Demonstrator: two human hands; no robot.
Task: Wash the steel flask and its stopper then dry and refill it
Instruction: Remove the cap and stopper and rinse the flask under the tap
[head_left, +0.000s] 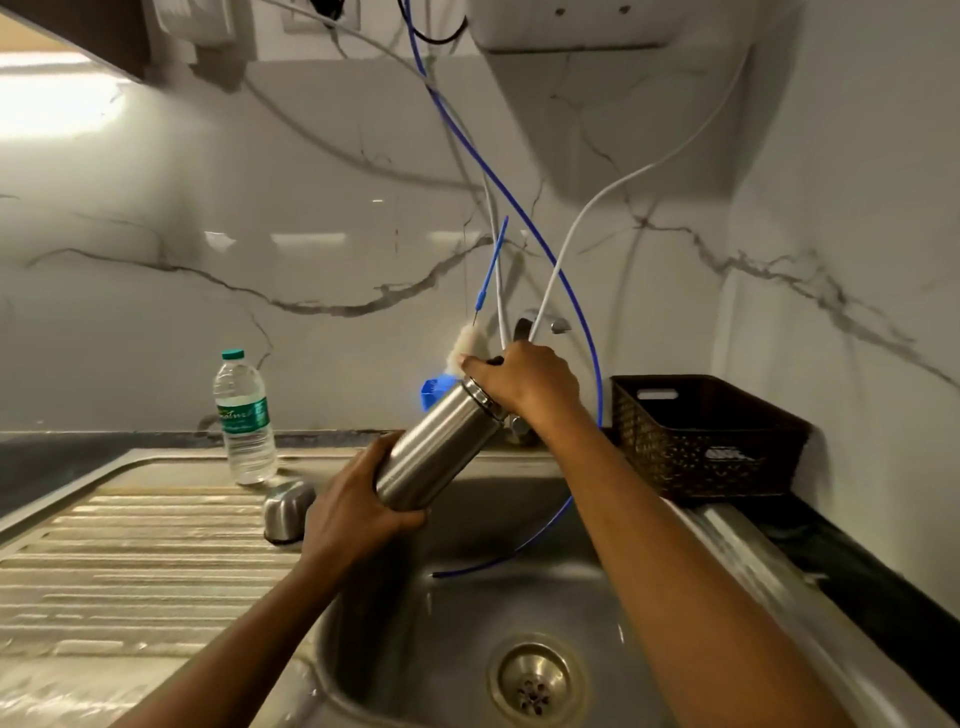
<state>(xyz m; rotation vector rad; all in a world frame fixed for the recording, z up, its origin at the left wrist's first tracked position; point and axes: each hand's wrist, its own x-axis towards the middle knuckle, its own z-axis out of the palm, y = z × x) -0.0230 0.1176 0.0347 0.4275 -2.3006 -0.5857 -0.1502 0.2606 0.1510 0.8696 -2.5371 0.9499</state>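
Left hand (358, 514): grip clamped round the base end of the steel flask (436, 447), fingers under, thumb on top. Right hand (524, 379): grip curled tight over the flask's neck end, covering the mouth; a black piece (493, 360) shows at the fingertips, can't tell if it's the stopper. Flask is tilted, base low-left, neck up-right, held in the air over the sink basin (467, 597), touching nothing but the hands. No writing visible on the flask. A bottle brush (464, 347), white bristles and blue handle, sits just beyond the right fingertips; contact unclear. Blue plastic thing (431, 392) is behind the flask's shoulder. Plastic water bottle (244, 415) stands upright at the back of the drainboard (130, 545), green cap on, green label, print too blurred to read, contents clear, level not readable. Domed steel cap (285, 509) lies mouth-down on the drainboard near the left hand. Brown woven basket (706, 436) sits on the dark counter (810, 540) right of the sink; something pale shows through its weave, can't identify it. Blue tube (519, 208) hangs down the wall, its free end in the basin above the drain (535, 680).
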